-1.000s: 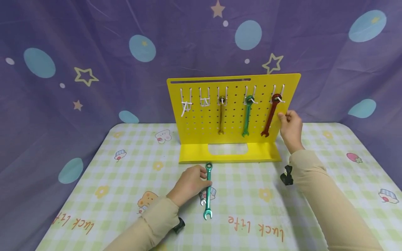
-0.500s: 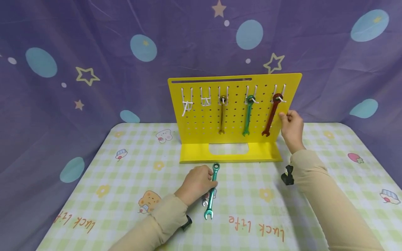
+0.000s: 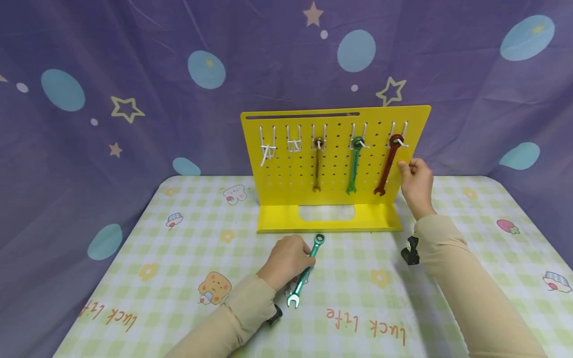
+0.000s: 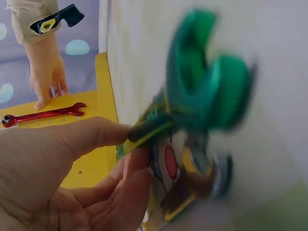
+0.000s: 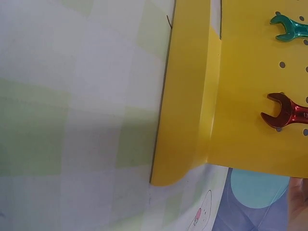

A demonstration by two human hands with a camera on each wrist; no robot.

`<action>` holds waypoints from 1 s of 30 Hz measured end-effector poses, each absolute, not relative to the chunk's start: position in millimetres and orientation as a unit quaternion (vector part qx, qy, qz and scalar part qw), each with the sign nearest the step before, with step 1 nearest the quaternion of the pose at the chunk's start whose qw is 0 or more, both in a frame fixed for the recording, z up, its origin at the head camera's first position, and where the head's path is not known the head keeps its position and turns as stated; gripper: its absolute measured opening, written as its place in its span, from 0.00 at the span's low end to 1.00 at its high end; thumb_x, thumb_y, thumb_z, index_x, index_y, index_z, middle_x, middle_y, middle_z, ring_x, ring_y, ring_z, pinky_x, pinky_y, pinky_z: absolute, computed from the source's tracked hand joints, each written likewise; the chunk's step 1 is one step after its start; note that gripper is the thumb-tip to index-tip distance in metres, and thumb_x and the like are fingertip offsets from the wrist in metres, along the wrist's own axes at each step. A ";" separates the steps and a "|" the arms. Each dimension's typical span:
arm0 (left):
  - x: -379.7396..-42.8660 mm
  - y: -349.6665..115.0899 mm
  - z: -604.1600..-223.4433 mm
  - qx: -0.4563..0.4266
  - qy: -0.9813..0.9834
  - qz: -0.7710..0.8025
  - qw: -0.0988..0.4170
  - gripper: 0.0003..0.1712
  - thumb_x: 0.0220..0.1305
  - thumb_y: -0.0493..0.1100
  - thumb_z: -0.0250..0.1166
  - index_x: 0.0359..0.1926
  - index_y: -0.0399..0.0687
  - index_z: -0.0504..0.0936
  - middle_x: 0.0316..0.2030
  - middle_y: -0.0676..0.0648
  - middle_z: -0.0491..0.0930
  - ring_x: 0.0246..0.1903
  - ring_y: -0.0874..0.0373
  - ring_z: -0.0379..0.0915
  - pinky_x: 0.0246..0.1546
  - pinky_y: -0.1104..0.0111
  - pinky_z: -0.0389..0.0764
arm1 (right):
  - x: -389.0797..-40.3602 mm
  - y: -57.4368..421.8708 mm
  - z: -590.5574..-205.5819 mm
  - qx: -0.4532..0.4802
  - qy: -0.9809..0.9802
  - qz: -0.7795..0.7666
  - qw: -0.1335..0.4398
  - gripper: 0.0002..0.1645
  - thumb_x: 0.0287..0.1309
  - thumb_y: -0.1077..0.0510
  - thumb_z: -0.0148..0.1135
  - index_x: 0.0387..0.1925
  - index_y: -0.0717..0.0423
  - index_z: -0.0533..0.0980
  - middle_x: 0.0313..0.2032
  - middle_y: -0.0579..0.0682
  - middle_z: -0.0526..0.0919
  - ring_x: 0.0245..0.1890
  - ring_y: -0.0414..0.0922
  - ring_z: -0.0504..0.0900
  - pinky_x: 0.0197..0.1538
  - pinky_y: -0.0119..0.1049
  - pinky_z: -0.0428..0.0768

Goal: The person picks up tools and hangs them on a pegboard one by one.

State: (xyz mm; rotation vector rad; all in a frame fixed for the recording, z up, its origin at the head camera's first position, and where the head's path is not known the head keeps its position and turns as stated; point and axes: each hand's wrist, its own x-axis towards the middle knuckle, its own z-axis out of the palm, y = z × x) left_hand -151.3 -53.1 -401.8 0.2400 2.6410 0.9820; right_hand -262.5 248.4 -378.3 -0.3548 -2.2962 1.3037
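green-white checked tablecloth [image 3: 179, 268]: left hand [image 3: 288, 261] pinches shiny green metal wrench [image 3: 304, 276] over it, more slanted and further right than 1 s ago; right hand [image 3: 417, 186] still grips yellow perforated board [image 3: 337, 194] at right edge.

Covered, blurred and cropped
The left hand [image 3: 288, 258] covers part of the green wrench [image 3: 302, 281], whose forked end blurs in the left wrist view. Below it a silver wrench [image 4: 223, 175] is blurred and mostly hidden; whether it lies on the table [image 3: 340, 278] cannot be told. In the right wrist view, the right hand [image 3: 417, 186], at the board's [image 3: 335, 196] right edge, is nearly all cut off, as is the ring end of the red wrench [image 5: 289, 112]. The head view crops both sleeves [image 3: 228, 318] and the table's near edge.
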 end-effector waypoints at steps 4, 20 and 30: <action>-154.0 -53.7 -403.6 0.082 0.912 0.362 0.173 0.05 0.58 0.36 0.69 0.26 0.42 0.85 0.15 0.49 0.76 0.09 0.61 0.68 0.10 0.73 0.70 | -262.7 248.7 -377.8 -0.128 -0.839 0.474 0.236 0.25 0.73 0.49 0.52 0.48 0.72 0.73 0.41 0.64 0.80 0.29 0.38 0.70 0.33 0.26 0.69; -164.8 -59.3 -402.3 0.096 0.894 0.393 0.194 0.13 0.63 0.41 0.67 0.46 0.39 0.82 0.22 0.51 0.77 0.16 0.60 0.70 0.19 0.71 0.72 | -263.6 248.8 -378.3 -0.126 -0.839 0.470 0.244 0.24 0.72 0.50 0.53 0.45 0.72 0.73 0.38 0.62 0.79 0.26 0.36 0.68 0.31 0.24 0.68; -168.9 -65.9 -389.9 0.076 0.866 0.456 0.187 0.14 0.66 0.41 0.66 0.50 0.43 0.78 0.39 0.48 0.78 0.23 0.57 0.73 0.21 0.70 0.74 | -262.0 248.0 -378.6 -0.127 -0.838 0.472 0.242 0.23 0.72 0.50 0.53 0.44 0.71 0.73 0.37 0.61 0.79 0.27 0.38 0.68 0.31 0.25 0.68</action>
